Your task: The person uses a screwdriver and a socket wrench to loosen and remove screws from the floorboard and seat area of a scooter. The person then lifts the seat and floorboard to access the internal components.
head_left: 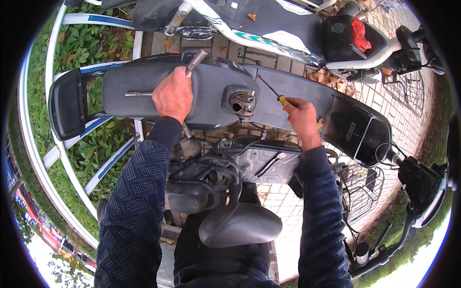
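Gripping, in curled fingers, silver three-armed metal socket wrench in left hand, slim yellow-handled screwdriver in right hand. Best to keep latter from scratching dark grey plastic scooter body below both hands.

Left fingers grip what looks like a 3-armed wrench; right fingers, a yellow-handled screwdriver.

my left sleeve: navy, chunky angular blocks of pale dots all over | right sleeve: same deal tbh | my cuffs: plain dark navy, pretty snug | trousers: basically black lol
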The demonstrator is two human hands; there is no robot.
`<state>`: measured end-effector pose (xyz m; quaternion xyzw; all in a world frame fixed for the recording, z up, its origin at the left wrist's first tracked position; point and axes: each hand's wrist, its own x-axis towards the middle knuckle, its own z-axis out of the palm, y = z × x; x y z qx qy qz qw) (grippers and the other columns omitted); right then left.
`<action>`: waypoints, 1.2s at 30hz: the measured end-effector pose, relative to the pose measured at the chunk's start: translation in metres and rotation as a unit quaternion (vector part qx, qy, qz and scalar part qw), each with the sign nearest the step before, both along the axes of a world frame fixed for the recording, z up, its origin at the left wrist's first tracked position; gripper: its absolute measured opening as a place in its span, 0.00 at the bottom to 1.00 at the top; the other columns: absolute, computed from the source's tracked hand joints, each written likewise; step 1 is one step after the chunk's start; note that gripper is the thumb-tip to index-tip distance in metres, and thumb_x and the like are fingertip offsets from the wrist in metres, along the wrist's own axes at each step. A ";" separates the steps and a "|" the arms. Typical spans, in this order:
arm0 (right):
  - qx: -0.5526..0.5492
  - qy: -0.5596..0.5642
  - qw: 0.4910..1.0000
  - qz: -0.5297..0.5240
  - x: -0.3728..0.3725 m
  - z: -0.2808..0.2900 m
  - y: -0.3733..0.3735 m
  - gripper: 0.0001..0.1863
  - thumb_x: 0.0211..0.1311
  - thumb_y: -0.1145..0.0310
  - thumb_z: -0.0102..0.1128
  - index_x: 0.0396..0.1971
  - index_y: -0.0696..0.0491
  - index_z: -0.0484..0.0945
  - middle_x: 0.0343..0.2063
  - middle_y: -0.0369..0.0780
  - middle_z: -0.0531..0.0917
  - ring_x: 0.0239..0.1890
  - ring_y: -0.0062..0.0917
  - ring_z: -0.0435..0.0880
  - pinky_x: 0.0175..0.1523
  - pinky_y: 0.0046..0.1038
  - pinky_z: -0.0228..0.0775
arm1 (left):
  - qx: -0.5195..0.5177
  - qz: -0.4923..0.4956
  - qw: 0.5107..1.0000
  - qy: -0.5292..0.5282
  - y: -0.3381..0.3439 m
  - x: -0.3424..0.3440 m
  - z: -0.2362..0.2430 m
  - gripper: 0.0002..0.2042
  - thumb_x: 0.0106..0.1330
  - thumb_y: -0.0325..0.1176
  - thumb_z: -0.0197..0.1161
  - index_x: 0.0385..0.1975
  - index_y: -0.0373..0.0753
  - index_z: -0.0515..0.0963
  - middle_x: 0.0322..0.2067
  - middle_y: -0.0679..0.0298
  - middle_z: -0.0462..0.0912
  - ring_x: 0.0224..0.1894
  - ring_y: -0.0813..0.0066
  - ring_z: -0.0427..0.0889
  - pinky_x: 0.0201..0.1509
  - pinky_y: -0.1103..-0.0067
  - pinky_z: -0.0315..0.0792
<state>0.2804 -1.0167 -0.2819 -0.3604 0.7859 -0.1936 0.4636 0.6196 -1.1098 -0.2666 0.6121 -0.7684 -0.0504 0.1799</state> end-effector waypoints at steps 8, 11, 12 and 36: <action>0.036 -0.036 0.998 -0.035 0.002 0.011 -0.008 0.17 0.60 0.71 0.62 0.47 0.61 0.89 0.23 0.39 0.85 0.19 0.19 0.79 0.29 0.26 0.72 | -0.001 -0.001 1.000 0.008 0.000 0.002 -0.002 0.05 0.73 0.36 0.63 0.42 0.45 0.77 0.27 0.59 0.83 0.32 0.54 0.84 0.35 0.62 0.75; 0.049 -0.036 0.997 -0.042 0.002 0.013 -0.008 0.18 0.60 0.71 0.62 0.47 0.62 0.88 0.23 0.39 0.85 0.19 0.19 0.79 0.29 0.26 0.72 | 0.000 -0.003 1.000 0.012 0.001 0.003 -0.002 0.06 0.73 0.37 0.64 0.42 0.44 0.77 0.29 0.59 0.84 0.33 0.54 0.85 0.36 0.62 0.75; 0.052 -0.037 0.997 -0.046 0.002 0.013 -0.007 0.18 0.59 0.71 0.62 0.47 0.62 0.88 0.24 0.39 0.85 0.19 0.19 0.79 0.29 0.26 0.72 | 0.001 -0.004 1.000 0.012 0.001 0.003 -0.003 0.06 0.73 0.37 0.64 0.42 0.44 0.77 0.29 0.59 0.84 0.33 0.54 0.85 0.36 0.62 0.75; 0.217 0.169 0.913 0.303 0.017 0.044 -0.131 0.11 0.58 0.70 0.61 0.36 0.56 0.88 0.41 0.50 0.89 0.46 0.45 0.89 0.50 0.43 0.82 | 0.001 0.004 1.000 0.011 -0.001 0.002 -0.003 0.06 0.72 0.37 0.64 0.41 0.45 0.77 0.28 0.60 0.84 0.32 0.54 0.85 0.36 0.63 0.75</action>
